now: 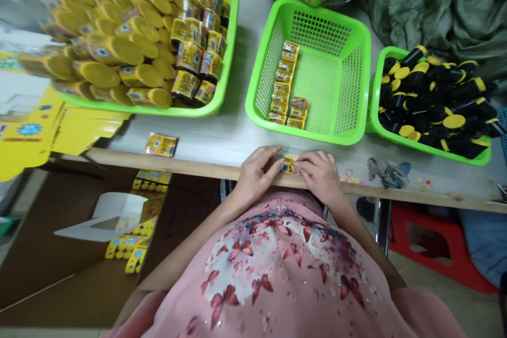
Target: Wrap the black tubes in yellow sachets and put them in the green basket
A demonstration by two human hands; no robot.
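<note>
At table edge (pixel 198 165), L hand (pixel 257 179) and R hand (pixel 320 177) both on small yellow packet (pixel 290 165), held between them just over the edge. Fingers (pixel 304 166) curled, pinching packet, not clenched. Green basket (pixel 336 90) w/ stacked packets (pixel 283 82) straight ahead; loose packet (pixel 160 144) on table, left, well apart from hands.

Bright, even indoor light, soft shadows, wide-angle bending toward the edges
</note>
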